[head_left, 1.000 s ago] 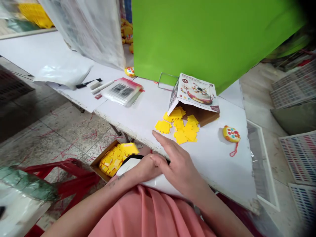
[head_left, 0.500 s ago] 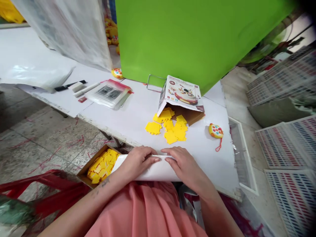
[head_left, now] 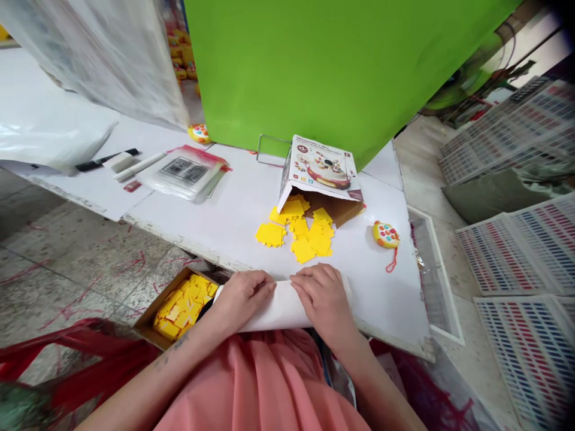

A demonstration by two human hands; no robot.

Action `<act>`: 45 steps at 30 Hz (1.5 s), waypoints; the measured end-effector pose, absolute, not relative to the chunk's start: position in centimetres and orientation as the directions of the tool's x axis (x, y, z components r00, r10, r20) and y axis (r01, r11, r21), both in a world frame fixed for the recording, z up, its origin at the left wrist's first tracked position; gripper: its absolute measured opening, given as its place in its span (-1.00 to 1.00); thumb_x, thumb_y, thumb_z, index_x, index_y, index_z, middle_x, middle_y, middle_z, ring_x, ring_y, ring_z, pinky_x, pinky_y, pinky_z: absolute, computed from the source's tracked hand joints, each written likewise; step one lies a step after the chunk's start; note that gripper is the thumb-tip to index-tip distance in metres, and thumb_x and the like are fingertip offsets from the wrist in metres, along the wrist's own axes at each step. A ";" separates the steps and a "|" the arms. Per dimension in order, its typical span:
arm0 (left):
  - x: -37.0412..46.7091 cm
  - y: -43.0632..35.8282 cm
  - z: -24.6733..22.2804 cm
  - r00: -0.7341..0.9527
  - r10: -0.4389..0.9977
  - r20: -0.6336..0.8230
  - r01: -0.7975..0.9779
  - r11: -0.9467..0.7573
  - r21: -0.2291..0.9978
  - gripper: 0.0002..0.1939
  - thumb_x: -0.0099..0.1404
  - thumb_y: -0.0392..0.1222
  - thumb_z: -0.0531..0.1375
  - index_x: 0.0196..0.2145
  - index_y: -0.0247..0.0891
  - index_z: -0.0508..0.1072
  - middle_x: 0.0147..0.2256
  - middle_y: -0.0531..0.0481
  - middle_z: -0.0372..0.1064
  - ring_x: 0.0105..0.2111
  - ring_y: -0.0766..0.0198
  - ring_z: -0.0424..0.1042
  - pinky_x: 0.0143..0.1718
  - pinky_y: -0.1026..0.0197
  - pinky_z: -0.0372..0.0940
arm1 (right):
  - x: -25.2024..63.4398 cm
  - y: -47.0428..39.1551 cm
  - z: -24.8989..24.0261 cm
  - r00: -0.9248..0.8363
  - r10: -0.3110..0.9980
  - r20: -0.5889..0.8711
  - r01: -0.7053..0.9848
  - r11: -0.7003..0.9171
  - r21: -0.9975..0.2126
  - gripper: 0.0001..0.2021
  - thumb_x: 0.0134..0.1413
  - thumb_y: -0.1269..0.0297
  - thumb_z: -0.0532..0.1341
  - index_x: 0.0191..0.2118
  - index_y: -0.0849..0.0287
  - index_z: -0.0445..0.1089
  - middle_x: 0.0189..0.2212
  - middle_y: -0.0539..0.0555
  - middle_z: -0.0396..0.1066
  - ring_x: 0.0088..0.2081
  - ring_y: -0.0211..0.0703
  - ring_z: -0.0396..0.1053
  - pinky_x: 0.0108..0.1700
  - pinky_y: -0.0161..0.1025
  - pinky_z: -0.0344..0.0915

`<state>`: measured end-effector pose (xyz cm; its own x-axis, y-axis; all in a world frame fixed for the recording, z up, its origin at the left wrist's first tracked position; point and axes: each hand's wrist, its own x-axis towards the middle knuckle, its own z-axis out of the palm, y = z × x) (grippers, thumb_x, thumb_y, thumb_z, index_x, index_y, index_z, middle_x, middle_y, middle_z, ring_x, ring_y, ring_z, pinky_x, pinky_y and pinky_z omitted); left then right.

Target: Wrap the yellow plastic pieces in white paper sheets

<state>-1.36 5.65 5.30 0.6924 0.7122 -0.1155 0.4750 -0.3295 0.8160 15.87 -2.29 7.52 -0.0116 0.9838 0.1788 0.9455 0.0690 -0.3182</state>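
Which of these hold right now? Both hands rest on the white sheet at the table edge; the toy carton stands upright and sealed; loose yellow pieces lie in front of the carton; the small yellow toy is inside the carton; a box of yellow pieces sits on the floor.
1. Both hands, left hand and right hand, rest on the white sheet: true.
2. The toy carton is upright and sealed: false; it lies open.
3. Yellow pieces lie before the carton: true.
4. The small yellow toy is inside it: false; it lies on the table.
5. A floor box holds yellow pieces: true.
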 end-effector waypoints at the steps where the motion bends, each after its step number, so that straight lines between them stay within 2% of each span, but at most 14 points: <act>1: -1.3 5.6 5.3 0.681 0.720 -0.132 0.481 -0.304 0.822 -0.74 0.27 -0.15 -0.02 -0.43 -0.24 0.40 -0.46 0.02 0.38 -0.43 0.27 0.32 -0.41 0.31 0.12 | 15.6 -2.5 7.3 -0.024 0.980 0.199 0.953 0.083 -0.292 -0.82 0.16 0.39 0.08 -0.20 0.09 0.41 -0.26 0.08 0.40 -0.16 -0.08 0.24 -0.05 -0.05 0.13; 5: -1.2 5.6 5.1 0.644 0.747 -0.165 0.500 -0.247 0.830 -0.76 0.25 -0.16 -0.01 -0.43 -0.23 0.40 -0.46 0.03 0.40 -0.44 0.27 0.33 -0.44 0.32 0.12 | 14.6 -3.2 6.5 -0.042 0.969 0.245 0.960 0.107 -0.260 -0.79 0.17 0.44 0.04 -0.18 0.13 0.38 -0.23 0.09 0.40 -0.12 -0.07 0.23 0.01 -0.04 0.10; 10: -1.2 5.6 4.4 0.634 0.753 -0.176 0.536 -0.264 0.802 -0.77 0.25 -0.15 -0.01 -0.44 -0.22 0.40 -0.47 0.01 0.39 -0.45 0.27 0.32 -0.45 0.32 0.10 | 15.0 -2.7 6.1 0.037 0.978 0.206 0.928 0.043 -0.371 -0.83 0.18 0.39 0.03 -0.29 0.16 0.36 -0.27 0.10 0.41 -0.18 -0.10 0.27 -0.08 -0.11 0.18; 13: -1.2 5.7 4.3 0.650 0.733 -0.201 0.553 -0.275 0.786 -0.76 0.26 -0.14 -0.01 -0.44 -0.23 0.39 -0.48 0.02 0.38 -0.48 0.28 0.30 -0.48 0.33 0.09 | 17.2 -1.1 6.1 0.067 0.982 0.177 0.931 0.002 -0.365 -0.81 0.18 0.38 0.03 -0.14 0.15 0.34 -0.16 0.12 0.40 -0.10 -0.07 0.27 -0.04 -0.07 0.17; 16: -1.2 5.5 4.5 0.684 0.703 -0.195 0.531 -0.296 0.794 -0.73 0.27 -0.12 -0.03 -0.48 -0.23 0.36 -0.51 0.03 0.34 -0.50 0.30 0.27 -0.50 0.34 0.08 | 20.0 1.1 6.1 -0.031 0.997 0.065 0.964 0.046 -0.261 -0.50 0.10 0.45 0.09 0.16 0.06 0.07 0.03 0.11 0.29 0.06 -0.03 0.18 0.01 -0.02 0.14; 19: -1.1 5.2 4.6 0.694 0.698 -0.177 0.509 -0.302 0.806 -0.69 0.29 -0.10 -0.05 -0.52 -0.24 0.33 -0.54 0.04 0.30 -0.52 0.31 0.26 -0.50 0.34 0.08 | 22.1 3.3 5.9 -0.154 0.986 -0.068 0.976 0.141 -0.166 -0.22 -0.02 0.52 0.18 0.25 -0.06 -0.18 0.15 0.06 0.14 0.20 0.02 -0.02 0.10 0.06 0.03; 22: -1.0 4.9 4.5 0.689 0.702 -0.180 0.504 -0.286 0.815 -0.68 0.30 -0.09 -0.06 -0.52 -0.24 0.32 -0.56 0.05 0.30 -0.52 0.32 0.26 -0.50 0.35 0.09 | 23.0 4.6 5.5 -0.237 0.960 -0.148 0.967 0.218 -0.135 -0.15 -0.07 0.50 0.23 0.25 -0.11 -0.22 0.15 0.05 0.15 0.21 0.07 -0.05 0.13 0.11 -0.02; 26: -1.1 4.8 4.4 0.689 0.698 -0.193 0.502 -0.268 0.822 -0.65 0.31 -0.07 -0.09 -0.48 -0.22 0.36 -0.56 0.06 0.32 -0.53 0.31 0.29 -0.51 0.35 0.10 | 23.2 5.0 5.6 -0.281 0.948 -0.151 0.956 0.263 -0.126 -0.16 -0.08 0.46 0.26 0.25 -0.09 -0.18 0.09 0.08 0.23 0.16 0.11 0.04 0.12 0.15 -0.02; 30: -1.0 4.7 3.9 0.671 0.716 -0.192 0.499 -0.245 0.831 -0.66 0.32 -0.05 -0.10 -0.24 -0.18 0.42 -0.47 0.01 0.40 -0.45 0.25 0.36 -0.43 0.31 0.14 | 22.7 4.2 7.3 -0.300 0.948 -0.109 0.938 0.272 -0.214 -0.20 -0.01 0.51 0.16 0.26 -0.06 -0.26 0.11 0.09 0.17 0.12 -0.01 0.12 0.11 0.03 0.09; 34: -0.6 4.9 3.7 0.636 0.749 -0.183 0.473 -0.191 0.860 -0.59 0.30 -0.04 -0.05 0.05 -0.20 0.25 -0.40 -0.02 0.41 -0.40 0.23 0.37 -0.41 0.29 0.16 | 21.3 3.1 9.7 -0.411 0.903 -0.127 0.871 0.347 -0.348 -0.16 0.00 0.53 0.13 0.27 -0.09 -0.37 0.15 0.05 0.10 0.13 -0.09 0.10 0.11 -0.04 0.11; 37: -0.3 5.2 3.7 0.649 0.741 -0.170 0.359 -0.102 0.928 -0.52 0.28 -0.05 0.00 0.13 -0.22 0.13 -0.32 -0.03 0.41 -0.40 0.27 0.35 -0.43 0.31 0.16 | 20.0 2.7 11.1 -0.504 0.849 -0.160 0.818 0.410 -0.404 -0.18 0.01 0.53 0.13 0.27 -0.10 -0.36 0.11 0.04 0.17 0.07 -0.07 0.15 0.08 -0.03 0.13; 40: -0.2 5.5 3.7 0.678 0.717 -0.163 0.259 -0.025 0.966 -0.57 0.28 -0.05 0.02 0.08 -0.18 0.17 -0.34 0.03 0.37 -0.49 0.35 0.28 -0.51 0.34 0.11 | 19.4 2.6 11.9 -0.552 0.813 -0.183 0.782 0.430 -0.451 -0.19 0.01 0.57 0.12 0.27 -0.09 -0.32 0.06 0.04 0.22 0.01 -0.09 0.18 0.04 -0.07 0.17; 43: -0.3 5.8 3.1 0.658 0.734 -0.166 0.221 0.022 0.975 -0.71 0.25 -0.04 0.07 -0.13 -0.22 0.32 -0.45 0.11 0.27 -0.57 0.42 0.15 -0.57 0.37 0.04 | 19.3 2.7 12.0 -0.606 0.766 -0.213 0.737 0.441 -0.512 -0.18 -0.02 0.59 0.13 0.27 -0.04 -0.30 0.05 0.06 0.23 0.01 -0.09 0.18 0.02 -0.09 0.19; 45: -0.3 5.9 2.6 0.647 0.745 -0.164 0.181 0.058 0.982 -0.77 0.21 -0.05 0.12 -0.27 -0.26 0.34 -0.48 0.12 0.20 -0.55 0.43 0.12 -0.56 0.38 0.04 | 19.3 2.7 12.0 -0.645 0.733 -0.216 0.698 0.450 -0.558 -0.20 -0.01 0.58 0.12 0.27 -0.01 -0.28 0.06 0.07 0.23 0.02 -0.11 0.19 0.03 -0.10 0.19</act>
<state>-0.29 5.88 2.62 0.6471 0.7446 -0.1637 0.1813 0.0583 0.9817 19.26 2.69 11.97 -0.6449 0.7332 -0.2159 0.6978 0.4496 -0.5576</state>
